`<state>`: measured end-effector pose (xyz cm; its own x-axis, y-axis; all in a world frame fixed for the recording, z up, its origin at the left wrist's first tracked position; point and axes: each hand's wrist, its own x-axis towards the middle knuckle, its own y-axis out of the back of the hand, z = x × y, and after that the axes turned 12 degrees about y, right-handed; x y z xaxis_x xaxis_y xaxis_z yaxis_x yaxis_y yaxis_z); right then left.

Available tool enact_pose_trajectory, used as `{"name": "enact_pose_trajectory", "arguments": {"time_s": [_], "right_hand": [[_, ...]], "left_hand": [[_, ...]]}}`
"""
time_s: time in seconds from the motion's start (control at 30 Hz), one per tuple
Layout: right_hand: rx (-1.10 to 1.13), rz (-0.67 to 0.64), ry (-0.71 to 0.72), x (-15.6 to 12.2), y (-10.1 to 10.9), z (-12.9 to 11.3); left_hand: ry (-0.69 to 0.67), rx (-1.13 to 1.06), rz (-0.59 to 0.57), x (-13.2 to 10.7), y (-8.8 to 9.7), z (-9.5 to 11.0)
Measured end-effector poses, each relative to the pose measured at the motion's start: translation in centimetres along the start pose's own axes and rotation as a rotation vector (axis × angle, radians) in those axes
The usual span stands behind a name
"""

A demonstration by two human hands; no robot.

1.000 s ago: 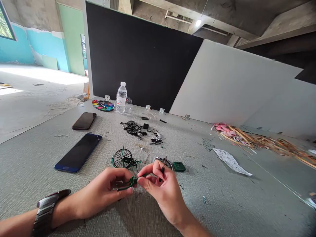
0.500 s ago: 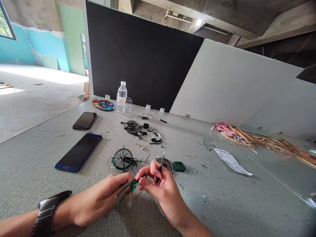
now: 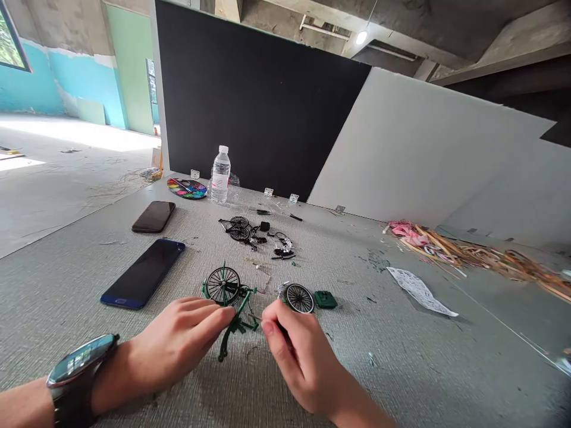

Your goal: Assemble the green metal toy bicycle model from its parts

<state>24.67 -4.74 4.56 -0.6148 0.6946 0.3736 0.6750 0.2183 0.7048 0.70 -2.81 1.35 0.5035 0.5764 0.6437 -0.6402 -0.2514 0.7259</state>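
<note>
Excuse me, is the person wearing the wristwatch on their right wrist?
No, the wristwatch sits on the wrist behind the left hand, and the right forearm shows no watch.

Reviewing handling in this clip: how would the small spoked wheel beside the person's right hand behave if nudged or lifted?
The small spoked wheel would probably roll if stood on edge, given its round rim, though the silver fitting at its side may hinder that. Its thin spokes look fragile and could bend if pinched. It likely feels light.
</note>
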Motion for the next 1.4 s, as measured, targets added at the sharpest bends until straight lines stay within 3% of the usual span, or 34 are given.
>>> {"name": "enact_pose_trajectory", "arguments": {"time_s": [0.17, 0.47, 0.67, 0.97, 1.2, 1.3, 1.4], "right_hand": [[-0.089, -0.011, 0.038, -0.1, -0.3, 0.2], [-0.149, -0.040, 0.064, -0.1, -0.4, 0.0], [-0.162, 0.050, 0.175, -0.1, -0.8, 0.5], [-0.208, 0.049, 0.208, -0.1, -0.9, 0.6], [-0.558, 0.111, 0.415, -0.6, -1.2, 1.0], [-0.372, 0.105, 0.299, -0.6, -1.2, 0.3], [0.199, 0.062, -0.080, -0.1, -1.0, -0.4]], "left_hand": [[-0.014, 0.049, 0.068, -0.1, 0.2, -0.1], [0.016, 0.006, 0.072, -0.4, -0.1, -0.3], [-0.013, 0.025, 0.107, -0.3, -0.3, -0.5], [-0.025, 0.049, 0.124, -0.3, -0.2, -0.4], [-0.002, 0.094, 0.095, -0.1, -0.3, -0.1], [-0.005, 0.122, 0.106, 0.1, -0.3, 0.1], [-0.032, 0.124, 0.094, 0.1, 0.0, 0.1]]}}
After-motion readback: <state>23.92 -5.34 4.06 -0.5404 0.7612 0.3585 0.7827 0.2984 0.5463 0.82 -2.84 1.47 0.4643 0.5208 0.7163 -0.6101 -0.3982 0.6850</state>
